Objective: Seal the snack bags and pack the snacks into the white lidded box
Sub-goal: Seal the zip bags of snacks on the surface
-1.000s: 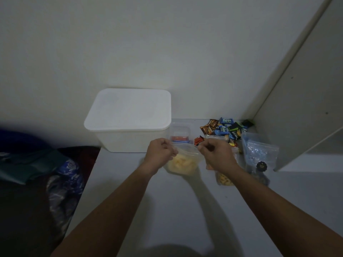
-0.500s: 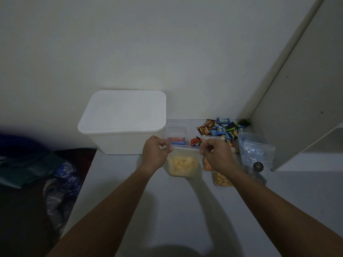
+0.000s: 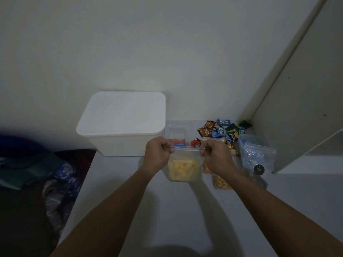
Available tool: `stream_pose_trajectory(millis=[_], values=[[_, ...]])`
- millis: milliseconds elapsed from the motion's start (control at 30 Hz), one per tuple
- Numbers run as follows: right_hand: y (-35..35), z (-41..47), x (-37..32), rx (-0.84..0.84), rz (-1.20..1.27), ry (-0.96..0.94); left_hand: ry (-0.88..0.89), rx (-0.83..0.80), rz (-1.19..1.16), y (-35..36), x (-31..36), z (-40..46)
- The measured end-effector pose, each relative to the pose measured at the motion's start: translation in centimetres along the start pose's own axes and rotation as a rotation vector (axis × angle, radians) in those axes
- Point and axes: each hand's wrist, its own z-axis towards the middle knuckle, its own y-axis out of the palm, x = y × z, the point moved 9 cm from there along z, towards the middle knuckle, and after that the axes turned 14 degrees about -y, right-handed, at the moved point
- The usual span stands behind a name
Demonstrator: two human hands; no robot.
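Beside the box [image 3: 122,125], both hands are pinching the bag's [image 3: 183,167] top corners; press evenly along the seal.

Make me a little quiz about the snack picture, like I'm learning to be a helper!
1. True or false: the lid of the white box is off.
2. What do the left hand and the right hand pinch?
A. a blue wrapper
B. the top edge of the clear bag of yellow snacks
C. the box lid
3. Fill in: the pile of small wrapped snacks lies to the ____ of the white box.

Key
1. False: the lid sits on the box.
2. B: one hand at each end of the bag's top edge.
3. right
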Motion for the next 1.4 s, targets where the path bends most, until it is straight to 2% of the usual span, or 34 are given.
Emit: stream_pose_trajectory(millis=[167,367,600,833,1000,1233,1400], values=[[0.2,0.3,0.0,-0.018,0.054,-0.018,-0.011,-0.037,-0.031,0.0,-0.1,0.3],[0.1,0.4,0.1,-0.029,0.063,-0.030,0.009,-0.180,-0.084,1.4,0.2,0.1],[1.2,0.3,-0.3,-0.089,0.082,-0.037,0.079,-0.090,0.006,1.6,0.9,0.3],[0.1,0.4,0.0,-0.021,0.039,-0.020,0.117,-0.110,-0.017,2.0,1.5,0.0],[0.2,0.8,-1.8,-0.046,-0.001,-0.144,0.166,-0.101,-0.001,2.3,2.2,-0.3],[-0.8,1.0,-0.9,0.010,-0.009,-0.075,0.045,-0.146,-0.171,1.6,1.5,0.2],[-0.3,1.2,-2.0,-0.039,-0.040,-0.130,0.064,-0.134,-0.146,1.5,2.0,0.0]])
